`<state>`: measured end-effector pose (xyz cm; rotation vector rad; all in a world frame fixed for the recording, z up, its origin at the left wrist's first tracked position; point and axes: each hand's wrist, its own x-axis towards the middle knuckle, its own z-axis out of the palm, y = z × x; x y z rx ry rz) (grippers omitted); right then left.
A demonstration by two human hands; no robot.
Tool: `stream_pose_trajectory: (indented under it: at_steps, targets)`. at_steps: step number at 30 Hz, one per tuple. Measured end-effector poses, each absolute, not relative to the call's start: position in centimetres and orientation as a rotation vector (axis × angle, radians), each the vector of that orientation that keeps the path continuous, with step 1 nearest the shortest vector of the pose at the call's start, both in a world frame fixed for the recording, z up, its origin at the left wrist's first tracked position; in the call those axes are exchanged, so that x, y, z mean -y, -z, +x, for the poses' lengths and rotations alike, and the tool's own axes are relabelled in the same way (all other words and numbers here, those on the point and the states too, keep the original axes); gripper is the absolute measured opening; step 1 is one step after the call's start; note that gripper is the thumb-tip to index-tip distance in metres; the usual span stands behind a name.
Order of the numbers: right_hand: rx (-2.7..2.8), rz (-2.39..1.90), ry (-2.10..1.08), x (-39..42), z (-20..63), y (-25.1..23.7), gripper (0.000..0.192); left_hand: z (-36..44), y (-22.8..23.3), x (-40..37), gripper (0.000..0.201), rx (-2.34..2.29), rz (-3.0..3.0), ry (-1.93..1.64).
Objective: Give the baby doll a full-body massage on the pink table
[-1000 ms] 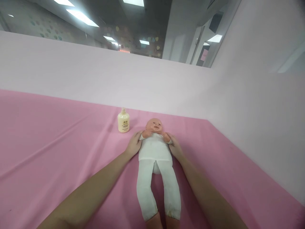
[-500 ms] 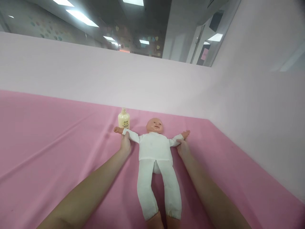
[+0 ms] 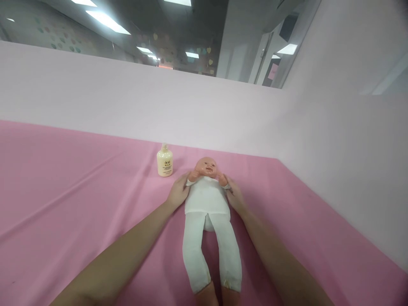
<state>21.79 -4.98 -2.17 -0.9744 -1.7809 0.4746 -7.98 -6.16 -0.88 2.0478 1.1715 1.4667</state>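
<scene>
The doll (image 3: 207, 199) lay on its back in the middle of the pink cover (image 3: 95, 191), its head toward the far side and its legs toward the near side, slightly apart. It wore a white top and white trousers; its bare lower legs ran out of view at the near edge. Both its arms were bent up, so that its small hands sat beside its chin. The left hand (image 3: 178, 192) gripped the doll's arm on the left, and the right hand (image 3: 235, 196) gripped the one on the right, each near the cuff, with the fingers closed round the sleeve, though partly hidden behind it. A cream-coloured bottle (image 3: 165, 163) stood upright to the left of the doll's head, just beyond the left hand and apart from it; the dark print on it was too small to read. A pale wall (image 3: 127, 97) rose behind the cover's far edge, with ceiling lights (image 3: 108, 22) visible above it.
</scene>
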Motion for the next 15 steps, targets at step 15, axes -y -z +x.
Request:
stream_pose_trajectory:
  at_steps: [15]
  targets:
    - [1.521,-0.972,-0.631,5.51,21.1,1.23,0.07,-8.26,1.38,5.92,0.042,-1.214,1.617,-1.576]
